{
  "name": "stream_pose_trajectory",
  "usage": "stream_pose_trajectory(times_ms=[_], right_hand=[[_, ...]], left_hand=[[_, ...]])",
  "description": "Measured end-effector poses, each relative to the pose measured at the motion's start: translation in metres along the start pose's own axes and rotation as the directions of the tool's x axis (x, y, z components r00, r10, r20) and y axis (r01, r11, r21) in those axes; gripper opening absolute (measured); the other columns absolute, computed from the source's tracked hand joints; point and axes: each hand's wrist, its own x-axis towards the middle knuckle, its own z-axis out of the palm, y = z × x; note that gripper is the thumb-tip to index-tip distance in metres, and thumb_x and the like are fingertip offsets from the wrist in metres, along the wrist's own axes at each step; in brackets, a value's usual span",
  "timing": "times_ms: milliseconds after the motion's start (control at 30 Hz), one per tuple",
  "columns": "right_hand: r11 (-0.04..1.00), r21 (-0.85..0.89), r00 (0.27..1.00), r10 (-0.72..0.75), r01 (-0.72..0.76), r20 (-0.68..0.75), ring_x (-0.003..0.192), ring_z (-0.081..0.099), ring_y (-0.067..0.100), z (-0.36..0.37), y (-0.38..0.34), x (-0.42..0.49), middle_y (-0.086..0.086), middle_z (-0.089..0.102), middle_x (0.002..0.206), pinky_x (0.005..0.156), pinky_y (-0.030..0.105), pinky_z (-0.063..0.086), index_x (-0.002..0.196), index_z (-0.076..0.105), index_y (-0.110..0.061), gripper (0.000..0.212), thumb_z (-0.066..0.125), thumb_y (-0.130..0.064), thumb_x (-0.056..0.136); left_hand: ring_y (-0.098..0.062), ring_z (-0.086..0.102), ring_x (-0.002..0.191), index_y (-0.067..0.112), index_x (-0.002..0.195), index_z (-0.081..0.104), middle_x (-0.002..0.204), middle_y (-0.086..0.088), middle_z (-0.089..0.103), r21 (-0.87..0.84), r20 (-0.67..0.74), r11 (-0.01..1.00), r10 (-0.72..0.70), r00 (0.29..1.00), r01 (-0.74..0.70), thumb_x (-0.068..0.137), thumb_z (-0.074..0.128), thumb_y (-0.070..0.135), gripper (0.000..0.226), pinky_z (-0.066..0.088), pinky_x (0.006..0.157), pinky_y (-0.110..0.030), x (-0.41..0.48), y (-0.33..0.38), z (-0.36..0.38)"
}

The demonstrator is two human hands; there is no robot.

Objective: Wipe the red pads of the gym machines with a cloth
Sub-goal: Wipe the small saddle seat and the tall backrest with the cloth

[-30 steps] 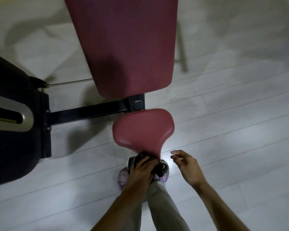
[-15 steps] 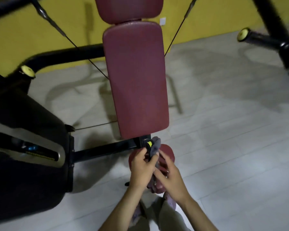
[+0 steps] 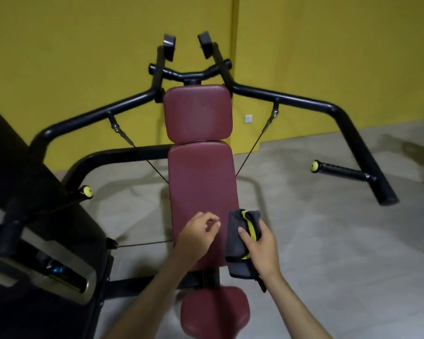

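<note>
Grey cloth (image 3: 234, 243) passed to right hand (image 3: 262, 250), gripped at back pad (image 3: 201, 182) edge; left hand (image 3: 196, 236) emptied, loosely curled; wiping expected next.

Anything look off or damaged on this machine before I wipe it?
Nothing stands out. The head pad, back pad and seat sit in line and look untorn, only faintly smudged. The right hand grips the cloth; the left hand holds nothing.
</note>
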Motion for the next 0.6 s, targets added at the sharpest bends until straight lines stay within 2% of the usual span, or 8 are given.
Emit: stream_pose_trajectory(times_ms=[100, 167, 267, 333, 433, 500, 533, 600], right_hand=[[0.998, 0.025, 0.998, -0.054, 0.055, -0.025, 0.084, 0.070, 0.005, -0.001, -0.035, 0.033, -0.012, 0.074, 0.087, 0.069, 0.025, 0.055, 0.103, 0.069, -0.029, 0.015, 0.076, -0.024, 0.091], [0.998, 0.049, 0.999, -0.041, 0.043, -0.034, 0.082, 0.070, 0.007, 0.003, -0.057, 0.060, -0.010, 0.074, 0.085, 0.062, 0.020, 0.051, 0.099, 0.069, -0.027, 0.013, 0.078, -0.024, 0.090], [0.995, 0.089, 0.999, -0.038, 0.041, -0.035, 0.081, 0.072, 0.012, 0.014, -0.092, 0.104, -0.006, 0.076, 0.084, 0.064, 0.027, 0.055, 0.095, 0.071, -0.022, 0.014, 0.082, -0.023, 0.085], [0.989, 0.114, 0.995, -0.082, 0.089, -0.061, 0.074, 0.072, 0.013, 0.022, -0.119, 0.134, -0.005, 0.075, 0.076, 0.060, 0.028, 0.053, 0.086, 0.071, -0.018, 0.015, 0.084, -0.022, 0.084], [0.971, 0.099, 0.974, -0.207, 0.216, -0.093, 0.069, 0.066, 0.006, 0.039, -0.168, 0.178, -0.006, 0.073, 0.071, 0.062, 0.031, 0.052, 0.081, 0.070, -0.018, 0.014, 0.084, -0.018, 0.083], [0.949, 0.087, 0.950, -0.293, 0.303, -0.108, 0.076, 0.069, 0.011, 0.054, -0.203, 0.206, -0.007, 0.074, 0.075, 0.067, 0.035, 0.058, 0.083, 0.072, -0.024, 0.020, 0.077, -0.006, 0.079], [0.928, 0.046, 0.923, -0.362, 0.371, -0.133, 0.079, 0.069, 0.016, 0.062, -0.221, 0.220, -0.009, 0.073, 0.077, 0.069, 0.030, 0.058, 0.086, 0.072, -0.025, 0.027, 0.072, 0.000, 0.076], [0.832, -0.143, 0.815, -0.554, 0.536, -0.170, 0.091, 0.066, 0.015, 0.081, -0.256, 0.249, -0.009, 0.070, 0.092, 0.076, 0.016, 0.050, 0.103, 0.073, -0.018, 0.036, 0.069, 0.006, 0.077]], left_hand=[[-0.020, 0.061, 0.106, 0.029, 0.116, 0.066, 0.110, 0.007, 0.060, 0.208, -0.009, 0.978, 0.012, 1.000, -0.010, 0.096, 0.052, 0.043, 0.028, 0.051, 0.093, -0.042, 0.031, 0.011, -0.032], [-0.022, 0.057, 0.114, 0.028, 0.122, 0.063, 0.119, 0.006, 0.060, 0.339, -0.036, 0.940, 0.046, 0.998, -0.031, 0.100, 0.053, 0.037, 0.026, 0.050, 0.095, -0.040, 0.053, 0.018, -0.053], [-0.022, 0.054, 0.118, 0.027, 0.129, 0.060, 0.125, 0.004, 0.057, 0.448, -0.099, 0.892, 0.113, 0.989, -0.057, 0.101, 0.052, 0.035, 0.030, 0.050, 0.093, -0.039, 0.091, 0.023, -0.084], [-0.022, 0.052, 0.120, 0.025, 0.131, 0.058, 0.127, 0.004, 0.053, 0.481, -0.129, 0.874, 0.140, 0.982, -0.061, 0.101, 0.051, 0.035, 0.033, 0.051, 0.092, -0.040, 0.121, 0.023, -0.104], [-0.024, 0.048, 0.123, 0.024, 0.137, 0.053, 0.140, 0.003, 0.047, 0.545, -0.160, 0.836, 0.173, 0.972, -0.059, 0.101, 0.050, 0.033, 0.038, 0.051, 0.092, -0.043, 0.166, 0.022, -0.134], [-0.025, 0.042, 0.131, 0.026, 0.146, 0.046, 0.156, 0.003, 0.036, 0.590, -0.191, 0.806, 0.198, 0.961, -0.049, 0.101, 0.051, 0.031, 0.045, 0.049, 0.096, -0.045, 0.195, 0.020, -0.150], [-0.025, 0.039, 0.136, 0.028, 0.151, 0.041, 0.162, 0.004, 0.029, 0.602, -0.204, 0.797, 0.211, 0.956, -0.048, 0.101, 0.051, 0.030, 0.051, 0.047, 0.099, -0.046, 0.207, 0.018, -0.156], [-0.025, 0.035, 0.141, 0.032, 0.159, 0.028, 0.169, 0.005, 0.017, 0.621, -0.206, 0.781, 0.246, 0.947, -0.067, 0.100, 0.050, 0.029, 0.062, 0.043, 0.105, -0.047, 0.229, 0.011, -0.164]])
